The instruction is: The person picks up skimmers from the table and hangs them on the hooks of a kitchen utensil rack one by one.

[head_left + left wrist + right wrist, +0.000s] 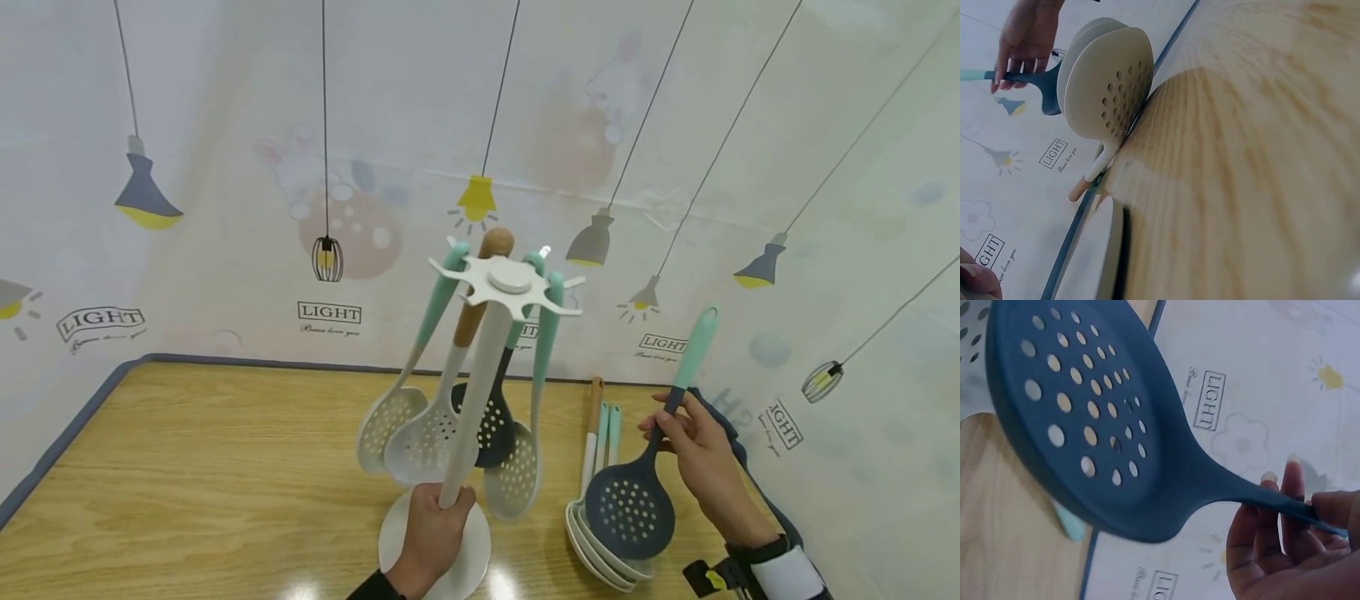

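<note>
My left hand (433,537) grips the white pole of a utensil rack (474,408) low down, just above its round base (480,546). Several skimmers hang from the rack's hooks: a white one with a brown handle (423,442), a black one (495,429) and cream ones with mint handles. Off to the right, my right hand (697,454) pinches a dark blue skimmer (630,512) by its shaft, thumb against fingers. Its mint handle points up and its perforated bowl hangs down. In the right wrist view, the bowl of this skimmer (1085,406) fills the upper left.
Beneath the blue skimmer, a stack of pale skimmers (588,554) lies on the wooden table (225,467), handles toward the back. A cloth printed with lamps (420,100) rises behind the table and along its right side. A dark blue strip (67,437) edges the tabletop.
</note>
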`<act>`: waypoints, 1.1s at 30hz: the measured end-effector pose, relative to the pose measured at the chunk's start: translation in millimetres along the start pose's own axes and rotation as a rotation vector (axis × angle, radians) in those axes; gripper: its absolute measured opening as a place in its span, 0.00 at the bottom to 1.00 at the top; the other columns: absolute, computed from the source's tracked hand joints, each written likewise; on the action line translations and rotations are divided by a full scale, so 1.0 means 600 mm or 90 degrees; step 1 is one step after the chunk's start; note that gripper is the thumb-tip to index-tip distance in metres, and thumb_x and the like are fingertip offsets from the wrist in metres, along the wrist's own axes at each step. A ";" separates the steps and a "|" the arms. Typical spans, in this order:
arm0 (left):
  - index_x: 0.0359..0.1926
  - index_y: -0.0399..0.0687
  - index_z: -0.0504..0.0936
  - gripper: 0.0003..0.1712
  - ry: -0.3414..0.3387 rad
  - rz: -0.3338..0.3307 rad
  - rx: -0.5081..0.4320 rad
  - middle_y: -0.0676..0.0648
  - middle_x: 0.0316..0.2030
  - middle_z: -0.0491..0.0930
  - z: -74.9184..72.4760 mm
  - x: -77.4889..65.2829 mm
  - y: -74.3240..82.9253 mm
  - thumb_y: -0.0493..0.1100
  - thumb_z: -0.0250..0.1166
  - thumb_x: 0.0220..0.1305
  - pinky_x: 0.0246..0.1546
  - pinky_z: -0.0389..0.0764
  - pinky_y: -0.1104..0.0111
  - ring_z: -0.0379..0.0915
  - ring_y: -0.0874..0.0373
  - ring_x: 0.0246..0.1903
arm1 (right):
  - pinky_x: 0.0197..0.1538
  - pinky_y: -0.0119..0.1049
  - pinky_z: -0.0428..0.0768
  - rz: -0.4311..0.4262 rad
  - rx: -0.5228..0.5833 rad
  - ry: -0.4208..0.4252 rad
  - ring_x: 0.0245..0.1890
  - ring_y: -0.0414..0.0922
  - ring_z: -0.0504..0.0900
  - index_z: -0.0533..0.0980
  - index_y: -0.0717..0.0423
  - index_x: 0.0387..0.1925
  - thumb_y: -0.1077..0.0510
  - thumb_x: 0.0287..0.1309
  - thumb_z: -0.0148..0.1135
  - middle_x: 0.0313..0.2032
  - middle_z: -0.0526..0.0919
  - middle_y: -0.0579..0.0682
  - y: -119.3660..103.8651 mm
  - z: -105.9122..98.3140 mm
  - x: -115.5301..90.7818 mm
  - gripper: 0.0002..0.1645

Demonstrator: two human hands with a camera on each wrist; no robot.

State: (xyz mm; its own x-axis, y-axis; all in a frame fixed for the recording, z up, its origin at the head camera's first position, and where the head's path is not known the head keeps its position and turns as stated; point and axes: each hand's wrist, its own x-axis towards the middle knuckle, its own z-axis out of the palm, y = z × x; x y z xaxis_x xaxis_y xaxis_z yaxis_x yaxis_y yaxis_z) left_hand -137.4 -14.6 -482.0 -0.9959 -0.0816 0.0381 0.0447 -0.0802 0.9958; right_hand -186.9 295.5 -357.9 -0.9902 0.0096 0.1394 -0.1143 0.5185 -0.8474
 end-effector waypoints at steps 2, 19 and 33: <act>0.11 0.32 0.55 0.28 -0.002 -0.002 -0.003 0.57 0.09 0.51 0.000 0.000 0.000 0.32 0.62 0.59 0.18 0.49 0.73 0.42 0.69 0.12 | 0.44 0.31 0.83 -0.023 -0.006 0.020 0.40 0.30 0.85 0.64 0.57 0.64 0.53 0.79 0.45 0.37 0.84 0.34 -0.016 0.002 -0.005 0.20; 0.13 0.26 0.55 0.28 -0.009 -0.009 -0.016 0.57 0.08 0.51 -0.002 0.000 0.001 0.33 0.63 0.59 0.18 0.49 0.73 0.43 0.68 0.11 | 0.48 0.25 0.83 -0.233 -0.032 0.039 0.45 0.30 0.85 0.55 0.49 0.78 0.60 0.80 0.35 0.43 0.83 0.39 -0.122 0.014 -0.057 0.29; 0.11 0.28 0.56 0.27 0.006 0.024 -0.012 0.57 0.09 0.52 0.000 0.000 0.001 0.32 0.63 0.57 0.18 0.49 0.74 0.44 0.70 0.12 | 0.42 0.26 0.84 -0.274 -0.040 0.114 0.34 0.35 0.87 0.69 0.54 0.70 0.68 0.76 0.43 0.36 0.84 0.45 -0.181 0.025 -0.104 0.25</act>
State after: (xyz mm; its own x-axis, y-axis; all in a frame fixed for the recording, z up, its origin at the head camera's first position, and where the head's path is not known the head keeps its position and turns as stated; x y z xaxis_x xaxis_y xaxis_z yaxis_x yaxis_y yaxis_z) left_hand -137.1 -14.6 -481.5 -0.9928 -0.0937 0.0749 0.0839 -0.0959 0.9918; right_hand -114.0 225.7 -282.6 -0.8238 -0.0732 0.5621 -0.5009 0.5581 -0.6615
